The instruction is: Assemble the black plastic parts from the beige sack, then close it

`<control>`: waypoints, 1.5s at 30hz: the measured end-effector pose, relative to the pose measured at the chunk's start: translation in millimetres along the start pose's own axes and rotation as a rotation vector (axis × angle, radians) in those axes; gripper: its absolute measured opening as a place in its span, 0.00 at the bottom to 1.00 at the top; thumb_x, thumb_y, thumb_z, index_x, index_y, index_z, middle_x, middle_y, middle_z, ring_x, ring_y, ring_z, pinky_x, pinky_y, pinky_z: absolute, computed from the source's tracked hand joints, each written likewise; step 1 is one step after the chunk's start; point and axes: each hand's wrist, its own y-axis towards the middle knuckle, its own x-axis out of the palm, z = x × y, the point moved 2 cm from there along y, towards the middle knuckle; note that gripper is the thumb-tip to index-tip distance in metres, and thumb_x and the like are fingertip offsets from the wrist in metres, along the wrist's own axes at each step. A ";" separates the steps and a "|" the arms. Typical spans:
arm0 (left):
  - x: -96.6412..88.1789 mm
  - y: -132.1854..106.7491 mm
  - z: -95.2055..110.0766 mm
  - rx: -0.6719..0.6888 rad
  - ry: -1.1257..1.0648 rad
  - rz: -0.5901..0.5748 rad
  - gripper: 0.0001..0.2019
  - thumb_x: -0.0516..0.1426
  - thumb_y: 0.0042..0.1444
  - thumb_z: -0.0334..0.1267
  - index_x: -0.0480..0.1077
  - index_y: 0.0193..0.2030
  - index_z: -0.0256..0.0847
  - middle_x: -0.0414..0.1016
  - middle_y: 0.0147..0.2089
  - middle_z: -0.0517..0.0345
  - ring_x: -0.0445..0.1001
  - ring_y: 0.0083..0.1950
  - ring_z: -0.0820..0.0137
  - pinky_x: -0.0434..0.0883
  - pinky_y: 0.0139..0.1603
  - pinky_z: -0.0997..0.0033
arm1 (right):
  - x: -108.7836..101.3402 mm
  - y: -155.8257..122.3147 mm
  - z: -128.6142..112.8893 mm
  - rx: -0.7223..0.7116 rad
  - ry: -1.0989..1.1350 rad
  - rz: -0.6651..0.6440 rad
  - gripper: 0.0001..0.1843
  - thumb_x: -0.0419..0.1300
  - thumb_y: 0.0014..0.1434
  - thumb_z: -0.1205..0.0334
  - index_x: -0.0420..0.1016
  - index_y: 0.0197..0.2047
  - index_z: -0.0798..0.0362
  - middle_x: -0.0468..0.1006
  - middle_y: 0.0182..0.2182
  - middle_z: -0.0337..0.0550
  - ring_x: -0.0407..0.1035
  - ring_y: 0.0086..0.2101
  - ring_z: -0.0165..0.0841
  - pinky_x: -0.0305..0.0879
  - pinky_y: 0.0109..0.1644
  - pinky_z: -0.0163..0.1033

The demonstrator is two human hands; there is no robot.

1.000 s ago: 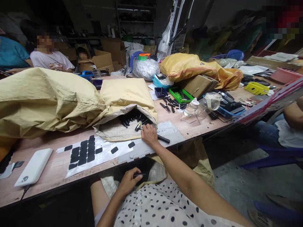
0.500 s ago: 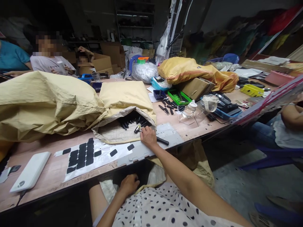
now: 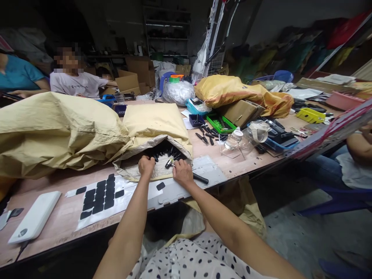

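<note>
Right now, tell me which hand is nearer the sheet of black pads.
Left. The left hand rests at the mouth of the sack, just right of the pad sheet; the right hand is farther right, gripping a black-handled tool.

No words can be read; the small letters on the far left white shirt (image 3: pixel 76 83) are too blurry.

Dim workshop – long wooden table (image 3: pixel 238 161), grey concrete floor (image 3: pixel 293 228), dark shelving (image 3: pixel 167 29) behind.
</note>
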 end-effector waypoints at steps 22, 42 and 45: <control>10.7 -53.6 -58.1 0.620 0.056 -0.074 0.07 0.60 0.54 0.39 0.78 0.39 0.47 0.79 0.38 0.56 0.74 0.44 0.61 0.71 0.48 0.63 | -7.2 2.8 6.9 0.001 0.040 -0.079 0.13 0.54 0.68 0.61 0.78 0.51 0.50 0.75 0.44 0.50 0.66 0.44 0.40 0.60 0.46 0.41; 21.2 -46.5 -63.1 0.582 -0.043 -0.079 0.08 0.62 0.54 0.40 0.82 0.39 0.48 0.77 0.36 0.57 0.73 0.44 0.63 0.70 0.46 0.65 | -21.4 -20.3 -17.0 -0.096 0.334 0.123 0.19 0.49 0.71 0.62 0.76 0.57 0.48 0.79 0.42 0.46 0.73 0.42 0.36 0.68 0.45 0.36; 21.3 -46.4 -63.4 0.594 -0.058 -0.088 0.09 0.61 0.55 0.40 0.83 0.40 0.48 0.76 0.36 0.57 0.73 0.43 0.63 0.71 0.46 0.64 | -19.9 -22.2 -16.8 -0.116 0.276 0.101 0.17 0.50 0.71 0.62 0.77 0.55 0.48 0.78 0.40 0.46 0.73 0.40 0.36 0.67 0.42 0.35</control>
